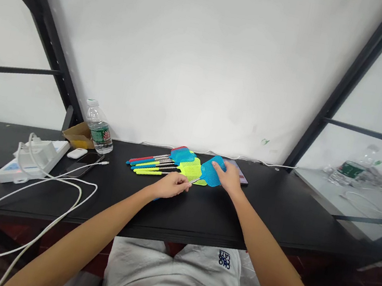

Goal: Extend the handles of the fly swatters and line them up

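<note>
A long black desk [273,220] is bearing a fanned pile of multicoloured plastic-mesh fly swatters [190,167], apparently already gathered. At the pile's right end, one blue mesh swatter [212,173] is seemingly remaining unfinished: the right hand [232,177] is gripping its head, the left hand [170,185] is pinching its silvery shaft.

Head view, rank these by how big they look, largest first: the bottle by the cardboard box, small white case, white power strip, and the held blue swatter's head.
1. White power strip
2. Bottle
3. Blue swatter head, partly covered by the right hand
4. Small white case
</note>
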`<state>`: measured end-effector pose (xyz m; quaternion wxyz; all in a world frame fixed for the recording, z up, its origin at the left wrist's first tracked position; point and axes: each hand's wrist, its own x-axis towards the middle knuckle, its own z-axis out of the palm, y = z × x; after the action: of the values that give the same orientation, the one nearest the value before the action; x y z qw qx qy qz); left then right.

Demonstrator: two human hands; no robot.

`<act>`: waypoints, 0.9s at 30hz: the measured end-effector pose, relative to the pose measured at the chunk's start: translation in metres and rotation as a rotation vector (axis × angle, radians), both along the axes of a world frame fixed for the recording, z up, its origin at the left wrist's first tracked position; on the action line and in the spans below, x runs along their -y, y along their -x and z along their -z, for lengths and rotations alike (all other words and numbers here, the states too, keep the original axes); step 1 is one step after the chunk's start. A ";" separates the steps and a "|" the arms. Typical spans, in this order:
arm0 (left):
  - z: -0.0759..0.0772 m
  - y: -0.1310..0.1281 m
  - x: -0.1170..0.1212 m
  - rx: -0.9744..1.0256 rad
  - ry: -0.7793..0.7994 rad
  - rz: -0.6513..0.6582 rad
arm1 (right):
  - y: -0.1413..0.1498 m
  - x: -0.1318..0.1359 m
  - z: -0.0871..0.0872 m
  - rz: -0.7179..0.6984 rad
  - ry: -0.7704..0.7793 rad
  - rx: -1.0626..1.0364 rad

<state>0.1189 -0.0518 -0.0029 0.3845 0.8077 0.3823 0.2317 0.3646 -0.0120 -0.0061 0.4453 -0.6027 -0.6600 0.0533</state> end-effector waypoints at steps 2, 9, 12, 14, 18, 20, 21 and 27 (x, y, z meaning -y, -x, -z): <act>0.000 -0.001 0.000 -0.024 -0.051 -0.010 | 0.000 -0.001 0.001 -0.003 0.007 0.008; 0.001 -0.003 0.003 -0.108 -0.294 -0.051 | 0.000 -0.004 0.003 0.005 0.011 0.044; 0.001 -0.004 0.003 -0.145 -0.377 -0.059 | -0.001 -0.004 0.004 0.010 0.038 0.057; 0.003 -0.006 0.003 -0.170 -0.429 -0.072 | -0.001 -0.005 0.004 0.023 0.075 0.066; 0.008 -0.007 0.004 -0.226 -0.504 -0.091 | -0.001 -0.004 0.003 0.044 0.147 0.084; 0.009 -0.007 0.005 -0.244 -0.534 -0.091 | -0.001 -0.003 0.003 0.046 0.187 0.076; 0.009 -0.008 0.006 -0.247 -0.544 -0.092 | 0.000 -0.002 0.003 0.047 0.204 0.069; 0.001 -0.012 0.007 -0.171 -0.476 -0.152 | 0.003 0.000 -0.006 0.093 0.018 -0.149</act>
<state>0.1308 -0.0589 -0.0035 0.1317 0.8610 0.4076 0.2741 0.3621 -0.0122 -0.0002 0.4899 -0.6309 -0.5958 0.0832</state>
